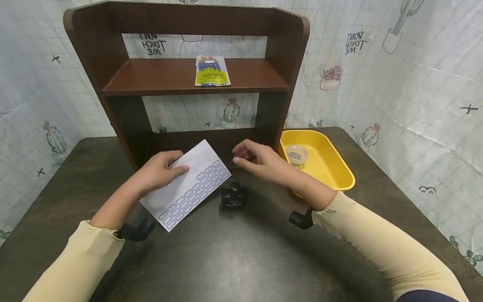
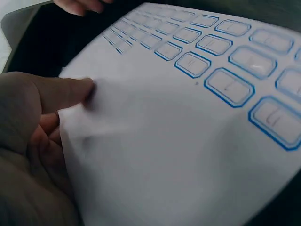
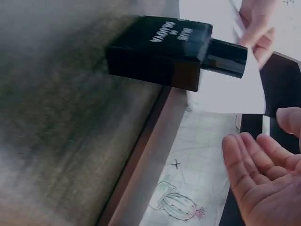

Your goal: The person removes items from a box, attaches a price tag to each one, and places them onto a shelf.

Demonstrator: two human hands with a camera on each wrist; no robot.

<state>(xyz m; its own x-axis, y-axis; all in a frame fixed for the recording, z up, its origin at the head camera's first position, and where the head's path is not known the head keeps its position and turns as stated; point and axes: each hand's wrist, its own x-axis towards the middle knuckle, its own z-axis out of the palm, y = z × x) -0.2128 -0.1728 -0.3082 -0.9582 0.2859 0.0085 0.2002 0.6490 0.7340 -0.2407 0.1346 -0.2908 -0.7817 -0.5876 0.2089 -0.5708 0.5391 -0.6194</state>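
Evidently the left hand [image 1: 160, 170] pinches the white sheet [image 1: 194, 180] by one long edge, thumb on its blank face, the rows of blue-outlined boxes on the far side of that face. The sheet is held aslant over the middle of the tabletop [image 1: 226, 260], toward its back edge. It should handle as something light, thin and easily creased; the blank margin looks the best place to take hold, with a second pinch at the opposite corner if it sags. The right hand [image 1: 260, 161] grips nothing, fingers loosely bent, apart from the sheet. Between and below the hands stands a black bottle [image 1: 234, 200]. Farther out, a yellow tray [image 1: 328, 159] holding a small clear cup [image 1: 297, 154] sits near the tabletop's back right corner, and a wooden shelf [image 1: 158, 77] along the back edge bears a packet [image 1: 212, 71].

The left wrist view shows fingers behind the sheet, hidden from the head camera, and perhaps faint marks inside the boxes, too blurred to read. The right wrist view alone reveals the bare right palm.
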